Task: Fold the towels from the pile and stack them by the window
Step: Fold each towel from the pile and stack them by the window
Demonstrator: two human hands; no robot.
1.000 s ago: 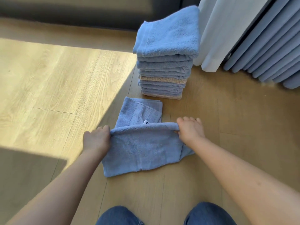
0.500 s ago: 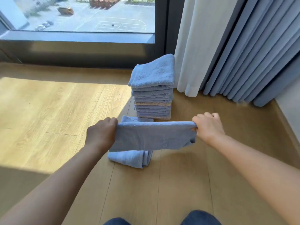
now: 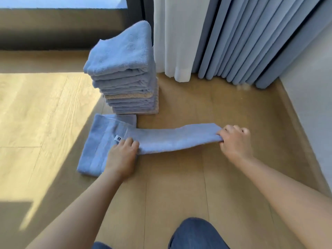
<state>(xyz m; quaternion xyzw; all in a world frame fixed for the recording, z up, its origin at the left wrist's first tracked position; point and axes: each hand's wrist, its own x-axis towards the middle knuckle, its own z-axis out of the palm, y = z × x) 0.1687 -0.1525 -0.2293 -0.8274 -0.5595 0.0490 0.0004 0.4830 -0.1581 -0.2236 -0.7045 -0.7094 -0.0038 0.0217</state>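
1. Two hands work one blue towel (image 3: pixel 172 139) on the wood floor (image 3: pixel 179 186), with the stack (image 3: pixel 125 76) of folded towels just beyond it.
2. Mostly blue, the stack has a beige towel (image 3: pixel 128 96) partway down and another at the bottom; its top towel lies skewed, one corner pointing up toward the window frame (image 3: pixel 62 29).
3. White curtain (image 3: pixel 172 38) hangs just right of the stack, its hem near the floor; grey-blue curtain (image 3: pixel 251 42) pleats follow to the right, up to the wall (image 3: pixel 314 87).
4. Sunlight falls across the floor at left, and the stack's shadow edge runs diagonally past the towel's left part.
5. The towel's left part lies flat, close in front of the stack's base, with a small white label (image 3: pixel 118 138) showing; its right part runs as a narrow folded band toward the right.
6. The left hand (image 3: pixel 122 155) lies palm down on the towel, fingers curled at the band's left end; whether they pinch the cloth I cannot tell.
7. The right hand (image 3: pixel 235 141) is closed tight around the band's right end, knuckles up, the cloth bunched in its grip.
8. Both forearms reach forward from below; a denim-clad knee (image 3: pixel 195 234) shows at the bottom edge.
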